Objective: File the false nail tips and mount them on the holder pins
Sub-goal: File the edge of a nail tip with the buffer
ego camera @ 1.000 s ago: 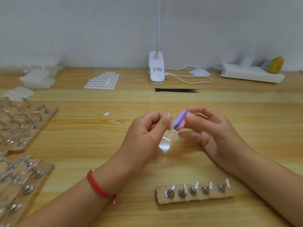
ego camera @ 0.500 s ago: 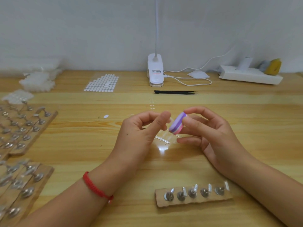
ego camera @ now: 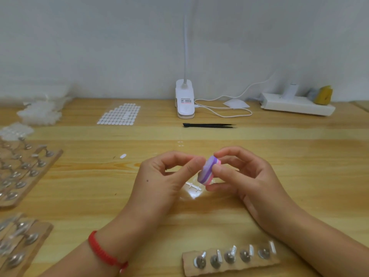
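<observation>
My right hand (ego camera: 241,176) grips a small purple and pink filing block (ego camera: 208,171) between thumb and fingers. My left hand (ego camera: 165,176) pinches something small against the block's left side; a clear nail tip there is hidden by the fingertips. Under the hands lies a clear plastic sprue strip (ego camera: 193,186) on the table. A cardboard holder (ego camera: 229,264) with several metal pins lies near the front edge, below my right forearm.
More pin boards (ego camera: 24,168) line the left side, with another board (ego camera: 18,242) nearer me. At the back are a sheet of white adhesive dots (ego camera: 119,114), a heap of clear tips (ego camera: 40,112), a clip lamp (ego camera: 185,100), black tweezers (ego camera: 207,125) and a white power strip (ego camera: 297,105).
Both hands shifted slightly left and down together. The block has tilted and slid along the left fingertips.
</observation>
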A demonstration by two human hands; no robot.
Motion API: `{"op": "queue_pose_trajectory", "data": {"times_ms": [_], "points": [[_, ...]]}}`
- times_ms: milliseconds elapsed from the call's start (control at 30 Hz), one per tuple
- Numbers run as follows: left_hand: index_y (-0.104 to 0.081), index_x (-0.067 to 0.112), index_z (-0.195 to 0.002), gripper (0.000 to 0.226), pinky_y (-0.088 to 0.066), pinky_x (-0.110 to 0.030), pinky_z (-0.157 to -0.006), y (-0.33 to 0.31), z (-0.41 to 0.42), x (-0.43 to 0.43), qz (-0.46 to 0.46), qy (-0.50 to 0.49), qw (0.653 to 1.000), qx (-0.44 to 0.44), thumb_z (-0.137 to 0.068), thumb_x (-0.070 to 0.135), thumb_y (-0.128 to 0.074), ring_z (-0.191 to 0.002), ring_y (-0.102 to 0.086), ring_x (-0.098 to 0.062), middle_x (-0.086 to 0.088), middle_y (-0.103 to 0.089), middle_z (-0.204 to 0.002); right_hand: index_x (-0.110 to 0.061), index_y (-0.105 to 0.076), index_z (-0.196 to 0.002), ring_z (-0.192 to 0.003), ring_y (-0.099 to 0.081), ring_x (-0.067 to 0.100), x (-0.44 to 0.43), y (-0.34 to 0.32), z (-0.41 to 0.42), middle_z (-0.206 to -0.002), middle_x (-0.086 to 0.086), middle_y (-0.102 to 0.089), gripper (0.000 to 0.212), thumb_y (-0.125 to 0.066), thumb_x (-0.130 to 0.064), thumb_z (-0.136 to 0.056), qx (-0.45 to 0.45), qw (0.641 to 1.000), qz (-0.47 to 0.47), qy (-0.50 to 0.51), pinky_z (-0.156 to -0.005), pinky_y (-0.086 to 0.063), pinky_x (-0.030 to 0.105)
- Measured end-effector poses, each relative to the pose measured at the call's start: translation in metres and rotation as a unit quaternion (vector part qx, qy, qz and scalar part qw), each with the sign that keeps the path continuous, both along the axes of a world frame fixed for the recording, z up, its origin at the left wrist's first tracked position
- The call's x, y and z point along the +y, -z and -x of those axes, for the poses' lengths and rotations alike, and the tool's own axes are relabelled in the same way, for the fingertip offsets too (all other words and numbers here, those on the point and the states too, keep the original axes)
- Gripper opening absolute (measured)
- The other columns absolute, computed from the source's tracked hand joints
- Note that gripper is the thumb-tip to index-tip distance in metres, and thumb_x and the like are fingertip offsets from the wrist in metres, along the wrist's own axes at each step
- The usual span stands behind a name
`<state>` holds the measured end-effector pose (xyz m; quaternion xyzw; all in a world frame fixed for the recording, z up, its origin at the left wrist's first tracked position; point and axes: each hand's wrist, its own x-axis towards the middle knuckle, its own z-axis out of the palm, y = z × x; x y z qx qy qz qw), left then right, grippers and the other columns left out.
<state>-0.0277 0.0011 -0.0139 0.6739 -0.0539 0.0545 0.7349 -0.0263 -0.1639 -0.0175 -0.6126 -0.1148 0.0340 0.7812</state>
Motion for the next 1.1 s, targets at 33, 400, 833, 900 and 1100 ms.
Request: {"op": "queue_pose_trajectory", "data": {"times_ms": [33,400,833,900,1100], "points": [[-0.076,0.031,-0.068,0.022,-0.041,-0.002,-0.058,-0.0002,-0.0003,0.0000,-0.002,-0.003,1.000,-0.004,-0.055,0.049,-0.072,-0.065,-0.064,0.006,0.011,-0.073,-0.073,-0.018,-0.074,-0.085,-0.073,-0.071,0.024,0.0000,-0.0004,0.0005,-0.084,0.008,-0.071,0.016,-0.075,-0.012,-0.070,-0.003,1.000,0.005,-0.001,-0.062,-0.058,0.030],[-0.076,0.018,-0.071,0.025,-0.043,-0.003,-0.063,0.0009,-0.0005,0.0006,0.009,0.012,1.000,0.010,-0.062,0.041,-0.073,-0.067,-0.067,0.001,0.002,-0.074,-0.068,-0.020,-0.074,-0.085,-0.074,-0.072,0.026,0.0002,-0.0015,0.0026,-0.089,0.008,-0.070,0.019,-0.078,-0.017,-0.067,-0.006,0.999,0.034,-0.007,-0.062,-0.058,0.032],[-0.076,0.020,-0.066,0.019,-0.041,-0.001,-0.061,-0.0017,0.0000,-0.0002,0.015,0.010,1.000,0.025,-0.061,0.038,-0.074,-0.061,-0.064,0.004,0.004,-0.072,-0.064,-0.018,-0.077,-0.086,-0.074,-0.072,0.021,-0.0015,-0.0053,0.0003,-0.084,0.010,-0.072,0.027,-0.082,-0.021,-0.060,0.044,0.999,-0.027,-0.006,-0.055,-0.056,0.026],[-0.075,0.021,-0.064,0.017,-0.040,-0.001,-0.060,-0.0017,0.0002,-0.0003,0.005,0.007,1.000,0.024,-0.061,0.038,-0.075,-0.060,-0.063,0.006,0.005,-0.072,-0.063,-0.015,-0.076,-0.086,-0.077,-0.073,0.023,-0.0042,-0.0058,-0.0011,-0.086,0.013,-0.072,0.026,-0.084,-0.017,-0.062,0.070,0.995,-0.067,0.016,-0.054,-0.056,0.025],[-0.075,0.019,-0.065,0.017,-0.041,-0.001,-0.061,-0.0013,-0.0004,0.0002,0.009,0.002,1.000,0.023,-0.063,0.037,-0.075,-0.062,-0.064,0.005,0.005,-0.071,-0.063,-0.020,-0.076,-0.079,-0.084,-0.073,0.026,-0.0034,-0.0075,0.0011,-0.088,0.014,-0.074,0.016,-0.082,-0.017,-0.064,0.085,0.995,-0.058,0.017,-0.047,-0.053,0.022]]}}
